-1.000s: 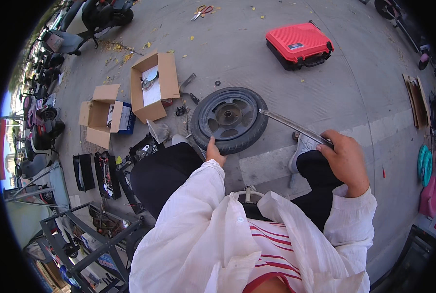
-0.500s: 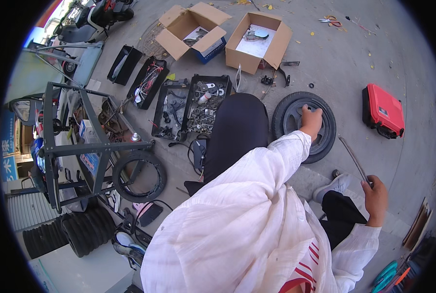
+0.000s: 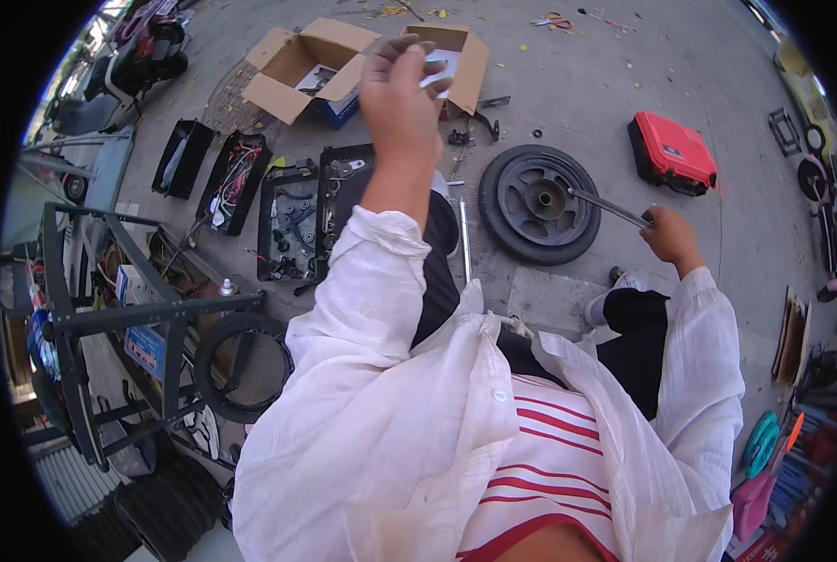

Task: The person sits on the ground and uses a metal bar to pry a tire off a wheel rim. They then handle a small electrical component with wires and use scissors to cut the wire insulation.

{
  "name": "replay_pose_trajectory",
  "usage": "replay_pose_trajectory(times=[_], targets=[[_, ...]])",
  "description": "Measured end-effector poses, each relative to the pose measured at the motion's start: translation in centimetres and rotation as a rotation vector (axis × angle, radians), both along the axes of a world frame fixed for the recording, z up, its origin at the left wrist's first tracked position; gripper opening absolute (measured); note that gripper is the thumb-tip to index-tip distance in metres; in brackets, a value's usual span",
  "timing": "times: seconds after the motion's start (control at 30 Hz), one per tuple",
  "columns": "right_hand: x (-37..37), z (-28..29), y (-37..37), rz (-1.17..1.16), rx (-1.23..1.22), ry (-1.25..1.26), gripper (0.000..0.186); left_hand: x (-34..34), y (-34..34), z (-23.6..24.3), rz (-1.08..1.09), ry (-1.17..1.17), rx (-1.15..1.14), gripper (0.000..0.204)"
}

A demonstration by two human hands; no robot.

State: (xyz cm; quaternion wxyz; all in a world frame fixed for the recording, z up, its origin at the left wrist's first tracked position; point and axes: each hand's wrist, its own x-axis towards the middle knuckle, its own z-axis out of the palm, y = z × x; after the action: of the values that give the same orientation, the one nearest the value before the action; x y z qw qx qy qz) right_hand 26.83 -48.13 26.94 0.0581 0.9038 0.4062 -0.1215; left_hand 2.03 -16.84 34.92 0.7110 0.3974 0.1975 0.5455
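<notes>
My left hand [image 3: 405, 98] is raised over the knee, in front of the open cardboard boxes, its fingers loosely curled and apart; I see nothing held in it. My right hand [image 3: 666, 234] grips a long metal bar [image 3: 610, 208], whose far end reaches over the hub of the black wheel with tire [image 3: 521, 225], lying flat before me. Whether the bar touches the wheel I cannot tell. Another silver bar [image 3: 465, 244] stands out beside my dark-trousered left knee, left of the wheel.
Cardboard boxes [image 3: 278, 70], black parts trays [image 3: 287, 225] and a wire-filled bin [image 3: 231, 183] are ahead and left. A metal frame [image 3: 118, 314] and a loose tire [image 3: 207, 375] lie near my left side. A red case [image 3: 671, 155] is beyond the wheel; cardboard sheets [image 3: 788, 332] are right.
My left hand has left the wheel and risen toward the boxes. My right hand, still on the bar, has swung so the bar's far end is again over the wheel.
</notes>
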Motion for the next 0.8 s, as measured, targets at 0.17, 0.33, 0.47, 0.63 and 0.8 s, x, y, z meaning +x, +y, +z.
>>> replay_pose_trajectory(times=[0.17,0.33,0.47,0.63,0.8], targets=[[1.3,3.9,3.0,0.032,-0.129,-0.084,0.025,-6.8,5.7,3.2,0.238,0.070,0.137,0.012],[3.4,0.9,4.6,0.086,-0.158,-0.040,0.021,-6.5,7.1,2.7,0.200,0.223,0.195,0.012],[6.5,-4.8,6.7,0.166,-0.153,0.039,0.020,-2.6,9.0,0.1,0.051,0.466,0.274,0.014],[10.8,-12.8,11.1,0.441,-0.128,0.166,0.018,5.3,13.9,-4.1,-0.375,0.911,0.346,0.021],[15.9,-20.3,16.0,0.689,-0.253,0.393,0.021,15.4,19.9,-17.4,-0.841,1.415,0.467,0.030]])
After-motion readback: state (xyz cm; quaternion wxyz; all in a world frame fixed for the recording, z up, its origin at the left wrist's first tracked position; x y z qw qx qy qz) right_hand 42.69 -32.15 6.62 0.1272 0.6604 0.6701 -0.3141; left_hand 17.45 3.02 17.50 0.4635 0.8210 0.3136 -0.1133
